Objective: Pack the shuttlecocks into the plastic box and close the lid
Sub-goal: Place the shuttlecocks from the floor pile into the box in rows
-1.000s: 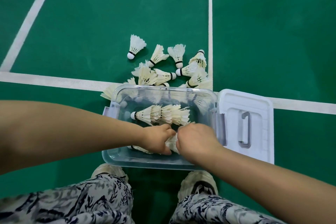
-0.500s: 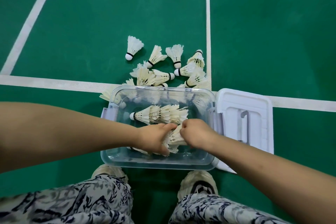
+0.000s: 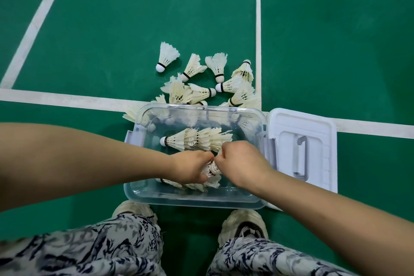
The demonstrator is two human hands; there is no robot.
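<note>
Surface: green badminton-court floor (image 3: 134,18) with white painted lines (image 3: 258,18) crossing.

- One clear rectangular plastic box (image 3: 192,203) is sitting open at centre.
- One white handled lid (image 3: 318,123) is lying just beside it at 3 o'clock.
- At least ten loose white feather shuttlecocks (image 3: 230,84) are lying at its 12 o'clock.
- Inside, one nested row (image 3: 197,139) is lying at 12 o'clock.
- Left hand (image 3: 190,169) and right hand (image 3: 242,161) are both gripping a white feather bundle (image 3: 212,167).
- These hands are partly hiding a second nested row (image 3: 190,185).
- Two cream shoes (image 3: 243,224) are standing at 6 o'clock.

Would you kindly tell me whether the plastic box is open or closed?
Open. The lid lies on the floor right of the plastic box, and the left hand and right hand hold a shuttlecock stack inside it.
</note>
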